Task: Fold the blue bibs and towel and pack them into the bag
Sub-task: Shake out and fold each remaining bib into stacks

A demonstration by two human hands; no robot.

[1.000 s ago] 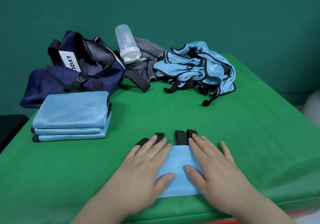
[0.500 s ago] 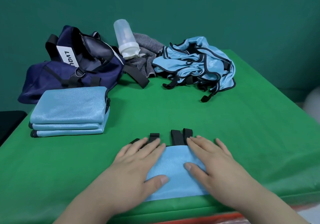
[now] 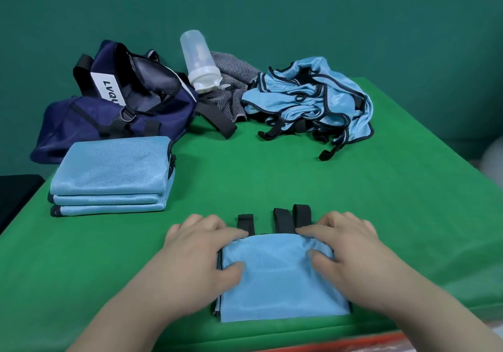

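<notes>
Green cloth covers the table [image 3: 299,183], teal wall [image 3: 272,11] behind. The folded bib [image 3: 277,278] lies at the near edge, approx centre. It's light-blue fabric w/ fine ribbing, squared into a neat rectangle, several layers showing along its left side. Three black straps [image 3: 283,217] stick out from its far edge onto the cloth.

The left hand [image 3: 196,264] grips the far-left corner, fingers curled over the edge, thumb pressed on top. The right hand [image 3: 353,259] does the same at the far-right corner, fabric bunching a bit under it.

Far left sits a stack of folded bibs [image 3: 114,172], three layers, same blue. Behind it is the navy bag [image 3: 117,106], open, white label w/ black letters. A clear bottle [image 3: 200,61] leans cap-down between the bag & a grey towel [image 3: 231,90]. Right of that is a heap of unfolded bibs [image 3: 310,98], blue w/ black edging, straps trailing.
</notes>
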